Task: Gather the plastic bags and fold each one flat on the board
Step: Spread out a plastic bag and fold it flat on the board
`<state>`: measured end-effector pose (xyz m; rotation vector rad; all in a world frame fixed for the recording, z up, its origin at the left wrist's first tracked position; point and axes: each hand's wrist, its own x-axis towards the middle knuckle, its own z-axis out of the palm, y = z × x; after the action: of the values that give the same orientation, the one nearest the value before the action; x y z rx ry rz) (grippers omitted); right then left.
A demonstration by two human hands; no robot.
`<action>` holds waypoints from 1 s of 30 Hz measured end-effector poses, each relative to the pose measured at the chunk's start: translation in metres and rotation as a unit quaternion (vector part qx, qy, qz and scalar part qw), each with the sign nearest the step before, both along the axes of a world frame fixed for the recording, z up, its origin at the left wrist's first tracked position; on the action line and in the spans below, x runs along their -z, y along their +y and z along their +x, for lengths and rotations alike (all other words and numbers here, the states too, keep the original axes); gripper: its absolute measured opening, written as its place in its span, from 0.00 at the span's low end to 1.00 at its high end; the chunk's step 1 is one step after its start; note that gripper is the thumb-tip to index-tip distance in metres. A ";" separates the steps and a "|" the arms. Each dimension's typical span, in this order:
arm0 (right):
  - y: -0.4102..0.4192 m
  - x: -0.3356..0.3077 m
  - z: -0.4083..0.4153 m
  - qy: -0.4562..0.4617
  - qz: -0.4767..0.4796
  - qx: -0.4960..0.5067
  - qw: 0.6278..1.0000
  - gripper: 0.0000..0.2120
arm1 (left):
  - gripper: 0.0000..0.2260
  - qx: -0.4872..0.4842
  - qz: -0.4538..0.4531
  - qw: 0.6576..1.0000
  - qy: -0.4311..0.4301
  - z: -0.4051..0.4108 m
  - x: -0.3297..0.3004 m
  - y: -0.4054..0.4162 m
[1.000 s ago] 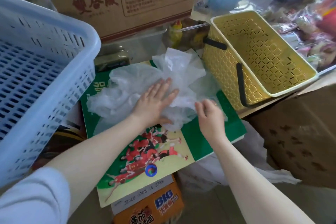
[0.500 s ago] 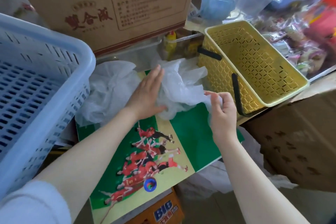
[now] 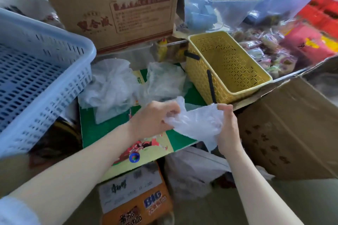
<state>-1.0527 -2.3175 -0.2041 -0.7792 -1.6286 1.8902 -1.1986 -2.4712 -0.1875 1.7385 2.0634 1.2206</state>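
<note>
A thin translucent plastic bag (image 3: pixel 198 124) is stretched between my two hands above the near right part of the green printed board (image 3: pixel 102 129). My left hand (image 3: pixel 153 118) grips its left end and my right hand (image 3: pixel 226 126) grips its right end. Two more crumpled clear bags lie on the far part of the board: a large one (image 3: pixel 108 86) at the left and another (image 3: pixel 164 80) beside the yellow basket.
A blue slotted crate (image 3: pixel 36 71) stands at the left. A yellow basket (image 3: pixel 228 67) sits right of the board, a cardboard box (image 3: pixel 117 9) behind it. An orange box (image 3: pixel 135 197) and a white bag (image 3: pixel 193 171) lie below the board's near edge. A brown carton (image 3: pixel 292 129) stands at the right.
Both hands have drawn back toward me. My left hand left the pile it was pressing and now holds one bag together with my right hand, lifted off the board.
</note>
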 end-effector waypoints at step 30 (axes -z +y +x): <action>-0.083 0.015 0.017 -0.277 0.395 -0.123 0.867 0.17 | 0.11 -0.170 -0.214 0.821 -0.502 0.067 0.002 -0.152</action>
<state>-1.0357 -2.4006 -0.2187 -0.7924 -2.6960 0.9520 -1.1315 -2.6236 -0.1899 0.3346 1.7373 1.2150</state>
